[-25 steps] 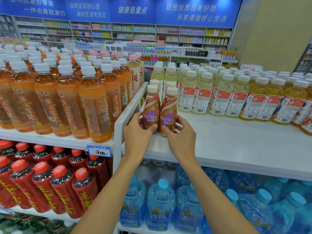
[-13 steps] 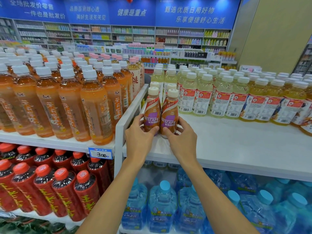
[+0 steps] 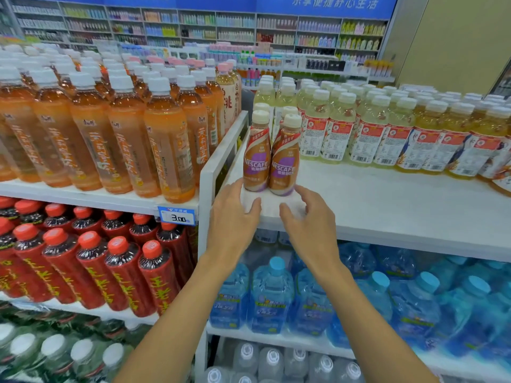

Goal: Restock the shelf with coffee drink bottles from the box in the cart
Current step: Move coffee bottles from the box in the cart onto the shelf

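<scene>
Two brown Nescafe coffee bottles with cream caps stand upright side by side at the left end of the white top shelf (image 3: 387, 211): the left coffee bottle (image 3: 256, 156) and the right coffee bottle (image 3: 285, 158). More cream caps show right behind them. My left hand (image 3: 232, 217) is just in front of the left bottle, fingers loose, holding nothing. My right hand (image 3: 307, 219) hovers in front of the right bottle, fingers relaxed and apart from it. The cart and box are out of view.
Pale yellow drink bottles (image 3: 387, 134) fill the back of the same shelf to the right. Orange tea bottles (image 3: 116, 139) crowd the neighbouring shelf on the left, past a white divider rail (image 3: 221, 161). Red bottles (image 3: 91, 272) and blue water jugs (image 3: 271, 297) sit below.
Both hands have let go of the two coffee bottles and drawn back toward the shelf's front edge. The bottles stay standing on the shelf.
</scene>
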Demonstrator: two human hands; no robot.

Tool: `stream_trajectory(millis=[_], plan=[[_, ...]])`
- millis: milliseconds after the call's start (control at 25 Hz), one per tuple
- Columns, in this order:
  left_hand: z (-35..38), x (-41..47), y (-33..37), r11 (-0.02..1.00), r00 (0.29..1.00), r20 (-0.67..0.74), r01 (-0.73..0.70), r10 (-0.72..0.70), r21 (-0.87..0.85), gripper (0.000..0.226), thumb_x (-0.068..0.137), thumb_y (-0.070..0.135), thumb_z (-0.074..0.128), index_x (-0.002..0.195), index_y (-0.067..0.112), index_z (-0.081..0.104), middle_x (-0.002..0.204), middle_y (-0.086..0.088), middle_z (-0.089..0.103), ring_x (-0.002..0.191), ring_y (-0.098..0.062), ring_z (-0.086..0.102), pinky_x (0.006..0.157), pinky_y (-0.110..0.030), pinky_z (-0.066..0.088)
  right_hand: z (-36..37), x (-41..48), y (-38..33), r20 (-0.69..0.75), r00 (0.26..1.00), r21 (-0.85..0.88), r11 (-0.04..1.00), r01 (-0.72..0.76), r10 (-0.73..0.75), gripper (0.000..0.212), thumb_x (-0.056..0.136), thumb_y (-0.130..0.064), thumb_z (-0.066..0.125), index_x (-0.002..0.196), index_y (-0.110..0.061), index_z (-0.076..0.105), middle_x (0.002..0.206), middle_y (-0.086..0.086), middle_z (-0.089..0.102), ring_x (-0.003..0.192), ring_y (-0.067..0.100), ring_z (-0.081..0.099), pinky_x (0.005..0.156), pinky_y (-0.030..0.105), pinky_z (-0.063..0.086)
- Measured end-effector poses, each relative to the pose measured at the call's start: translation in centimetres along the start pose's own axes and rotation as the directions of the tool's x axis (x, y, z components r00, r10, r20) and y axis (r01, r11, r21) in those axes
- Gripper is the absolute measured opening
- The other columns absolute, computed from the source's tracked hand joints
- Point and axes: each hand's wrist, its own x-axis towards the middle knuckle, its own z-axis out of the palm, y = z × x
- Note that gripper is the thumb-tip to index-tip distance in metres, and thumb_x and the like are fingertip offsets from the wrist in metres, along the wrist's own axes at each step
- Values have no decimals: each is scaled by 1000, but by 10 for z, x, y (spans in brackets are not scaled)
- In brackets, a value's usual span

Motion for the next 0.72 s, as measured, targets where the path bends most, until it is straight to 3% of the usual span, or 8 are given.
stream_trajectory(millis=[120, 280, 480, 560, 640, 720], plan=[[-15, -39, 2, 990, 999, 39, -12, 6, 143, 54, 99, 35, 59, 147, 16, 46, 151, -1, 47, 146, -19, 32, 117, -33, 28, -13, -42, 4, 97, 995, -62, 997, 40, -34, 49, 99, -34, 60, 146, -22, 50, 147, -9, 49, 134, 4, 43, 115, 25, 34], [-33, -118, -6, 946, 998, 23, -60, 55, 320, 49, 96, 35, 60, 137, 8, 57, 133, -4, 61, 130, -21, 48, 110, -30, 39, -28, -109, 22, 173, 981, -160, 980, 116, -87, 50, 97, -40, 61, 144, -24, 53, 144, -11, 53, 136, 8, 44, 109, 21, 32], [-53, -256, -17, 890, 997, -25, 72, -68, 450, 51, 96, 41, 47, 130, 7, 63, 128, -5, 66, 125, -24, 54, 112, -37, 42, -31, -204, 51, 370, 929, -211, 974, 85, -1, 56, 94, -44, 64, 144, -20, 55, 148, -2, 54, 139, 17, 43, 114, 36, 35], [-67, -313, -18, 835, 983, -59, 179, -173, 520, 49, 99, 41, 47, 133, 9, 61, 133, -3, 64, 129, -21, 50, 117, -33, 35, -26, -242, 59, 491, 871, -221, 971, 88, 33, 58, 94, -46, 63, 145, -20, 54, 149, 0, 53, 141, 21, 43, 116, 39, 35], [-81, -370, -26, 781, 929, -50, 337, -367, 526, 56, 103, 47, 38, 148, 15, 47, 151, 1, 48, 145, -21, 35, 124, -28, 16, -24, -280, 66, 599, 799, -241, 963, 124, 47, 56, 94, -45, 63, 144, -21, 55, 148, 1, 54, 139, 24, 46, 114, 41, 38], [-96, -432, -33, 710, 874, -114, 454, -473, 538, 65, 99, 55, 26, 150, 18, 45, 153, 1, 46, 145, -21, 34, 122, -27, 16, -22, -315, 71, 747, 652, -249, 964, 95, 128, 57, 96, -47, 57, 147, -23, 49, 150, 1, 51, 139, 23, 46, 114, 39, 38]])
